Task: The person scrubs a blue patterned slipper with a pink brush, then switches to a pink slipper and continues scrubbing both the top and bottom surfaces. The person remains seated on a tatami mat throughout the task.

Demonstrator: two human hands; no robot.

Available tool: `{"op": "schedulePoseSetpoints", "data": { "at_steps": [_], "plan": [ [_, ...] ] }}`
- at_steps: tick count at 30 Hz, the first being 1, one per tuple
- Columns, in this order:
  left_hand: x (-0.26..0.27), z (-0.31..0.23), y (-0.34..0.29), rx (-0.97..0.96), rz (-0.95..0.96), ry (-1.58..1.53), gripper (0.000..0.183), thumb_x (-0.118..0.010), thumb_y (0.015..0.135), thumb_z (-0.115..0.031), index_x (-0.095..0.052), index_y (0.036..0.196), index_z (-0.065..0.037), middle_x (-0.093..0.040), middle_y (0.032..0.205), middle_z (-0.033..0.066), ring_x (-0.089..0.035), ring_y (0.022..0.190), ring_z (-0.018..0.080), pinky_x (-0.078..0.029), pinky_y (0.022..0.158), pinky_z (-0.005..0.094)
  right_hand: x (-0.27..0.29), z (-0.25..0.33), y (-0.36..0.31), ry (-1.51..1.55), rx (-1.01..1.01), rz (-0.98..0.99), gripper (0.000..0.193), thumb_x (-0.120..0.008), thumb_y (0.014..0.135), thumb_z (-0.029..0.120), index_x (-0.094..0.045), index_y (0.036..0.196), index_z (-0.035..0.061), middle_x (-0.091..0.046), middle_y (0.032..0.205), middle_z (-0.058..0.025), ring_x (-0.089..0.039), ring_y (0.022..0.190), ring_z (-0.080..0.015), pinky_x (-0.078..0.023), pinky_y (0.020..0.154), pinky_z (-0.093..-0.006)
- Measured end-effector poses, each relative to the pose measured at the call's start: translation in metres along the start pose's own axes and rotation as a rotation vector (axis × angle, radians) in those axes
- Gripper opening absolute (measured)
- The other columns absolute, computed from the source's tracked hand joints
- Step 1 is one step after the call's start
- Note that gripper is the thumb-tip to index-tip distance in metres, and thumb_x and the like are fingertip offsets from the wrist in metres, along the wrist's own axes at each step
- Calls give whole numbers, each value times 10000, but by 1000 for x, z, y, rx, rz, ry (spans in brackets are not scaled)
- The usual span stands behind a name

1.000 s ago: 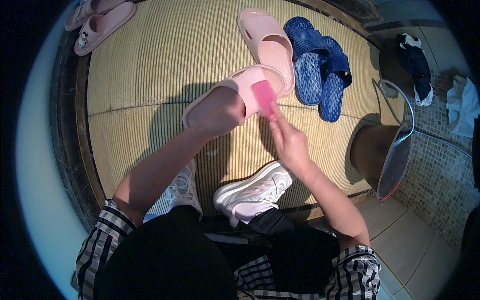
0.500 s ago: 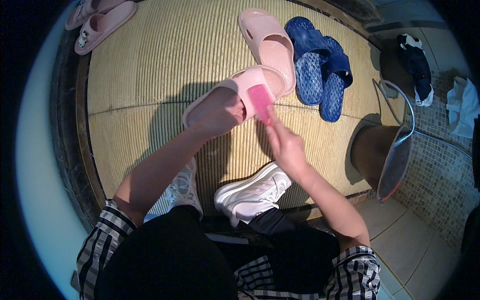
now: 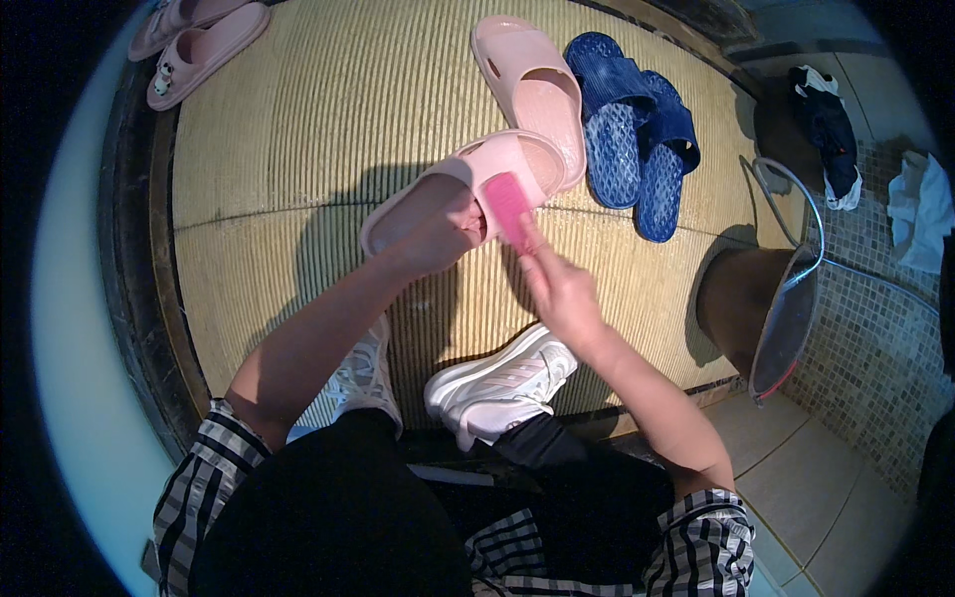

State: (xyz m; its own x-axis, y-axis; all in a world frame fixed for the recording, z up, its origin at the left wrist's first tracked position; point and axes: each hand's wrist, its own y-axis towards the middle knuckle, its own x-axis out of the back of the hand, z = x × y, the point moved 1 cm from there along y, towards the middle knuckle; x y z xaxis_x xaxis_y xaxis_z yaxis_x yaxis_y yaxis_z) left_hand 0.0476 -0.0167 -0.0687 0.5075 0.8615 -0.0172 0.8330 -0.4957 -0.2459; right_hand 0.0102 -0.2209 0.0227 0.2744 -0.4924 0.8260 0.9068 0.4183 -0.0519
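My left hand (image 3: 445,237) is closed on the near edge of a pink slipper (image 3: 502,159), its fingers partly hidden at the strap. The slipper lies slantwise, its toe toward the upper right. In my right hand (image 3: 563,295) is a bright pink scrubbing brush (image 3: 506,202), gripped by its handle. The brush head rests against the slipper's strap, just right of my left fingers. Beyond lies the matching pink slipper (image 3: 525,60), overlapped by the held one's toe end.
Wet blue slippers (image 3: 614,119) lie to the right on the ribbed mat (image 3: 298,109). A brown bucket (image 3: 738,298) with a hose (image 3: 814,224) stands further right. Another pink pair (image 3: 214,50) sits at the top left. My white sneakers (image 3: 507,383) are near the front edge.
The brush in my right hand has shifted slightly left and down across the slipper's strap. My left hand keeps its hold on the slipper.
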Motion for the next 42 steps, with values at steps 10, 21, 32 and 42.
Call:
{"op": "schedulePoseSetpoints", "data": {
  "at_steps": [10,21,32,42],
  "plan": [
    [8,-51,-3,123,116,128,578,-506,892,67,-313,1431,-12,-585,1178,76,-550,1121,135,-444,937,261,9,-23,14,-18,-95,-117,517,-564,975,252,-433,1466,157,-643,689,-163,-636,557,-308,-507,512,-414],
    [-12,-39,7,39,180,-449,657,-537,835,98,-292,1436,-7,-552,1166,55,-528,1055,114,-451,850,237,17,-16,20,-11,-85,-137,507,-565,975,229,-443,1462,164,-645,710,-177,-640,577,-319,-500,523,-412],
    [-8,-66,-1,182,143,295,549,-612,843,-141,-390,1340,-67,-636,1096,176,-632,1030,304,-487,872,404,24,1,19,-186,-10,-45,471,-557,974,317,-491,1430,215,-596,608,-124,-604,495,-290,-500,465,-411],
    [-19,-65,-11,20,164,487,523,-598,832,-156,-385,1285,-3,-616,1058,235,-606,999,379,-469,882,459,29,23,13,-64,-2,-40,514,-585,956,264,-466,1449,184,-582,583,-128,-604,487,-299,-492,476,-428]
  ]
}}
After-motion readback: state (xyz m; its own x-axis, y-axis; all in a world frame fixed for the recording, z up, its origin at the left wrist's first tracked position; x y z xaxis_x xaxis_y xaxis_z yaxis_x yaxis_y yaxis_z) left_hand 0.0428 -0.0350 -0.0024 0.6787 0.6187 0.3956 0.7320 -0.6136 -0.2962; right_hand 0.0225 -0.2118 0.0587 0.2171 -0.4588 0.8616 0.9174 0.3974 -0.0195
